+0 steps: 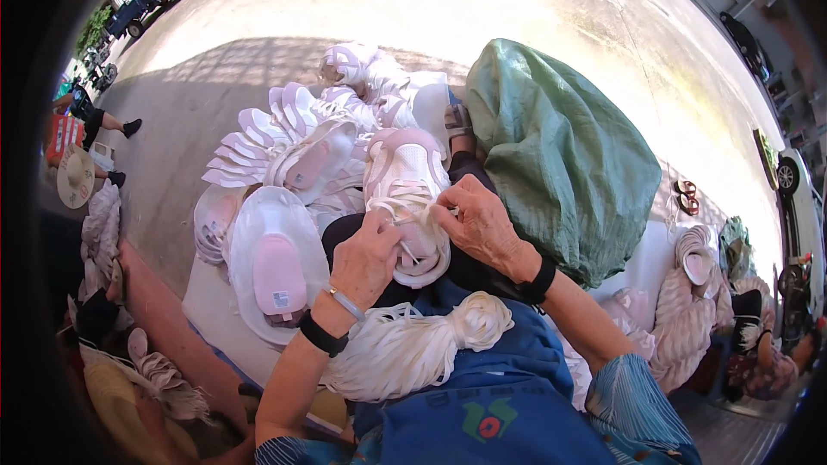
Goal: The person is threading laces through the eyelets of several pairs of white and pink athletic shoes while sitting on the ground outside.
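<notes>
Setting: sunlit concrete yard (482,0).
Left hand (366,260): pinching a lace (407,251).
Right hand (478,226): pinching the shoe (405,198).
Below hands: lace bundle (413,349).
Right of hands: green sack (560,155).

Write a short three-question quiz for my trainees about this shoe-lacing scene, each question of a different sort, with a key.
1. True or false: both the left hand and the right hand are on the pink and white mesh sneaker.
2. What lies on the blue apron, just below the hands? A) a bundle of white flat laces B) a pair of scissors C) a red box
3. Which big soft thing sits to the right of the sneaker?

Key: 1 true; 2 A; 3 the green woven sack.
</notes>
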A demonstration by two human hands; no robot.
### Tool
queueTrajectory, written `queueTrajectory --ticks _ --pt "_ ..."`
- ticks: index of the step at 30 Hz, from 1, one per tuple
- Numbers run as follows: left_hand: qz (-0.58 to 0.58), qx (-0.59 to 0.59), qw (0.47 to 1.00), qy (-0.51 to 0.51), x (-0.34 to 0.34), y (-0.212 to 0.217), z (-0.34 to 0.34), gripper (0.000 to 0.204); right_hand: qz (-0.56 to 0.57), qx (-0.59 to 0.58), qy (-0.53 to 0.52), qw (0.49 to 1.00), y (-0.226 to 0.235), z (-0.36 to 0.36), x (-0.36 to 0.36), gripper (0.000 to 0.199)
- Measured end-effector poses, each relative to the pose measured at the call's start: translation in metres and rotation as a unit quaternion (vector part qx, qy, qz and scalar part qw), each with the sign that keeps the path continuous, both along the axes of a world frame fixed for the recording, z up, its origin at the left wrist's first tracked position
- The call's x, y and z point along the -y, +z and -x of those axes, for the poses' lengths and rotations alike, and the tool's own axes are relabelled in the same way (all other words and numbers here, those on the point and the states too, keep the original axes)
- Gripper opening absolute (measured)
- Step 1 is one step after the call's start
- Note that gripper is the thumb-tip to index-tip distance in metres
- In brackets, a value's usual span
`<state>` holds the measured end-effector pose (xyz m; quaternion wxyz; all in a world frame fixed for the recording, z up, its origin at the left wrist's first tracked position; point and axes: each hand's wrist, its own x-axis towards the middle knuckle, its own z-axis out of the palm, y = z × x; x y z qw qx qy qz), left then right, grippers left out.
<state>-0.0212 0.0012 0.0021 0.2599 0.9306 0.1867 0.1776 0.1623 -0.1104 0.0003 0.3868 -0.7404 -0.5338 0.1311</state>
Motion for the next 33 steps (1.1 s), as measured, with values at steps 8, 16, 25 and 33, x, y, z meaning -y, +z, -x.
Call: queueTrajectory --ticks 8,16,25,33 --pt "-0.090 -0.022 0.995 -0.030 0.002 -0.012 -0.006 0.013 0.024 0.075 -0.018 0.997 -0.010 0.026 0.001 0.024" --pt "0.037 0.040 0.998 0.008 -0.004 -0.003 -0.021 0.015 -0.044 -0.099 0.022 0.994 -0.009 0.019 0.001 0.008" --pt "0.168 0.007 0.983 0.077 -0.031 0.000 -0.036 0.019 -0.026 -0.064 0.057 0.996 -0.014 0.018 0.001 0.008" --pt "0.260 0.007 0.955 0.143 -0.022 0.002 -0.003 0.014 -0.073 -0.035 0.041 0.996 -0.004 0.028 -0.030 0.010"
